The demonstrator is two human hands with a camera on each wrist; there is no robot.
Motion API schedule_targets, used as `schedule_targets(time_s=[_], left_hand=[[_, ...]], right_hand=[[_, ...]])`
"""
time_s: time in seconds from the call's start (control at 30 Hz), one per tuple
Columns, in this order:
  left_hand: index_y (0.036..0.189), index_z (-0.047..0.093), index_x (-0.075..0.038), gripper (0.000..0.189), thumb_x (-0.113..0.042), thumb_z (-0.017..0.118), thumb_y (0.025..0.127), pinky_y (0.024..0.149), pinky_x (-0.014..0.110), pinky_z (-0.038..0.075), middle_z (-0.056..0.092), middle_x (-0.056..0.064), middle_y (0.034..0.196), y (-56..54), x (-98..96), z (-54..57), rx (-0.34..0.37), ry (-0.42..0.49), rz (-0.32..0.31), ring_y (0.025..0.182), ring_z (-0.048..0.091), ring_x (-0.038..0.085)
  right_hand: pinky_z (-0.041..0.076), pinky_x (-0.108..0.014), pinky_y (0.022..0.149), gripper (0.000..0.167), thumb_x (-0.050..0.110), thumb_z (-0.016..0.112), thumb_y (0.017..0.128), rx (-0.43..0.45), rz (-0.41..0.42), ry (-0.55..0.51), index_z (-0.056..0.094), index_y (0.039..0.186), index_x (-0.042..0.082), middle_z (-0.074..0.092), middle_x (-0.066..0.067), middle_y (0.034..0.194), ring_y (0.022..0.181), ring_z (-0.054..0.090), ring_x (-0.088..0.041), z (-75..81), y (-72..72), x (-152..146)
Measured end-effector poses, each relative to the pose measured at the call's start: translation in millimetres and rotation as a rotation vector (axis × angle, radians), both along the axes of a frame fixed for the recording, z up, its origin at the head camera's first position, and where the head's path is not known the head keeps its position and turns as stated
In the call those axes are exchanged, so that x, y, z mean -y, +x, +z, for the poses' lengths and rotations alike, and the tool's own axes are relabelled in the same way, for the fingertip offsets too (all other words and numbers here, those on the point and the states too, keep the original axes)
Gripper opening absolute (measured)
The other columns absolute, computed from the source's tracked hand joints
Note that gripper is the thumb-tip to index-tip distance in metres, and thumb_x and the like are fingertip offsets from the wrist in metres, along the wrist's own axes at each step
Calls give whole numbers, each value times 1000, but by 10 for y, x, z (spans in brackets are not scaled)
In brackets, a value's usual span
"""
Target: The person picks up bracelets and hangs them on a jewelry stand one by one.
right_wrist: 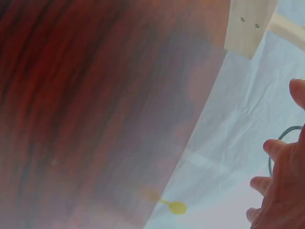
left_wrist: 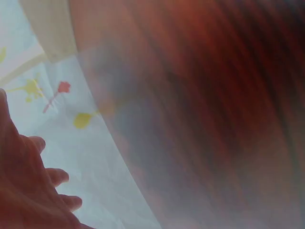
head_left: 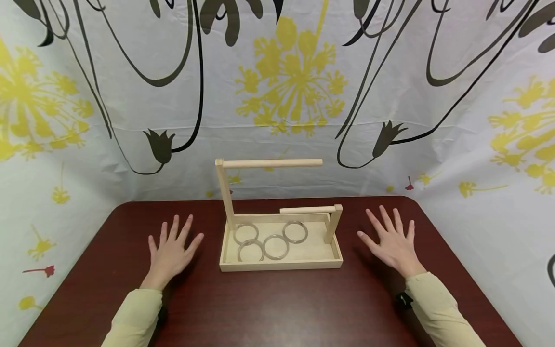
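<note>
My left hand (head_left: 172,253) is spread with straight fingers over the left side of the table, holding nothing. On the other side my right hand (head_left: 393,246) has its fingers fanned out too, with nothing in it. Between them stands a pale wooden tray (head_left: 282,265) with a tall post and long dowel (head_left: 273,163) on its left. A shorter post carries a lower dowel (head_left: 305,210) on the right. Several clear rings lie flat in the tray, among them a ring (head_left: 296,222) towards the back right. Both dowels are bare.
The dark red-brown table (head_left: 277,308) has rounded far corners. Behind it and along both sides hangs a white cloth (head_left: 277,144) printed with yellow flowers and dark stems. A dark band (head_left: 404,300) shows at the right wrist.
</note>
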State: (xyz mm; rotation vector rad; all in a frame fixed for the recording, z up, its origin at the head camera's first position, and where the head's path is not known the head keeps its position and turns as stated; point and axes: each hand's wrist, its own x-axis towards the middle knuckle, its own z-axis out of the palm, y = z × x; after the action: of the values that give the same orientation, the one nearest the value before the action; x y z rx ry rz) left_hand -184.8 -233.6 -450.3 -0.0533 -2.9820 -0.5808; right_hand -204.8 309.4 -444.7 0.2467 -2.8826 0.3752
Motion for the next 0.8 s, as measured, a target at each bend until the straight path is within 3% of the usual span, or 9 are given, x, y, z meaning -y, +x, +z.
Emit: schedule_targets(time_s=[0.23, 0.63, 0.8], left_hand=[[156, 21, -17, 76, -62, 37, 97, 103, 71, 1, 12, 21, 158, -16, -226, 7, 7, 17, -53, 141, 7, 46], [155, 23, -17, 77, -63, 39, 96, 104, 69, 8, 20, 18, 156, -10, -584, -18, 85, 10, -171, 141, 18, 42], [155, 22, -13, 79, -62, 41, 96, 105, 68, 10, 22, 17, 156, -15, -655, -26, 111, -20, -207, 140, 22, 41]], right_hand=[[-5, -68, 104, 64, 53, 44, 98, -45, -6, -31, 40, 147, 12, 34, -26, 146, 139, 16, -45, 21, 22, 124], [5, -67, 104, 51, 42, 43, 102, -58, 44, -94, 48, 140, 8, 50, -25, 130, 126, 37, -43, 19, 119, 321], [20, -62, 93, 49, 41, 43, 103, -77, 41, -117, 52, 137, 8, 55, -23, 125, 115, 47, -40, 7, 164, 420]])
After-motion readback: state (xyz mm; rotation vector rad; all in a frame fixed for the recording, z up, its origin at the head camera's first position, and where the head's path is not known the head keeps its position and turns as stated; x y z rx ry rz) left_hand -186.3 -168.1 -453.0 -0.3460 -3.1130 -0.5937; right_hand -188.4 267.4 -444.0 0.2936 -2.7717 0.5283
